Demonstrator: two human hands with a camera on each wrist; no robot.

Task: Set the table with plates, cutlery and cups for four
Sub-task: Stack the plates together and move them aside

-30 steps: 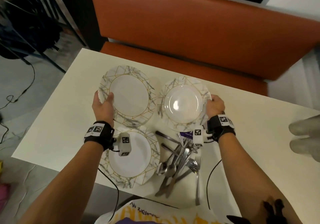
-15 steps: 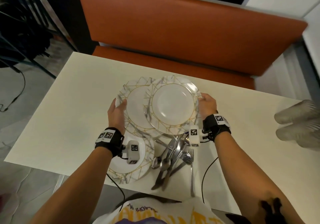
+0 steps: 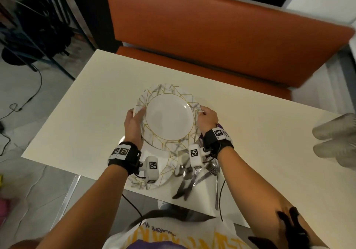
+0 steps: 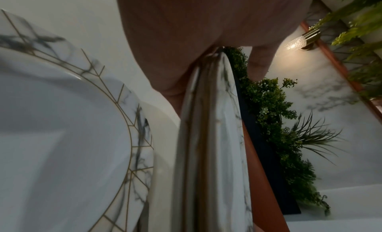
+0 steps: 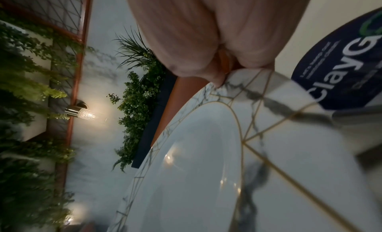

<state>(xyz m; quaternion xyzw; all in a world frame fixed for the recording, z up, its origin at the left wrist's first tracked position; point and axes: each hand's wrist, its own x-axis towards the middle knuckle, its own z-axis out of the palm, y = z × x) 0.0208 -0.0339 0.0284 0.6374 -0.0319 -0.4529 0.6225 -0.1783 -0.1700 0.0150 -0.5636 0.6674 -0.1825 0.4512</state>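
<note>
Head view: I see both hands holding plates above the middle of the table (image 3: 81,114). My left hand (image 3: 133,122) grips the left rim and my right hand (image 3: 207,118) pinches the right rim of the held plates (image 3: 169,117), which show as 1 plate on top with a second rim peeking out beneath it on the far-left side. 1 more plate (image 3: 165,168) lies flat at the near edge, partly under the left wrist camera. The cutlery (image 3: 189,177) sits in a loose heap just right of that plate, unsorted, and clear cups (image 3: 335,141) lie blurred at the right edge of the table. I judge the task barely begun: no plate sits at a place setting, only 3 plates can be counted, and all cutlery and cups remain to be laid out for 4. Left wrist view shows what the head view cannot: the held rims edge-on, layered, with fingers below and thumb (image 4: 260,62) above them, plus the resting plate alongside. Right wrist view shows the thumb pressed on the marbled rim, and a dark blue printed item (image 5: 341,72) lying beyond that rim; it also shows wall plants and a lamp.
</note>
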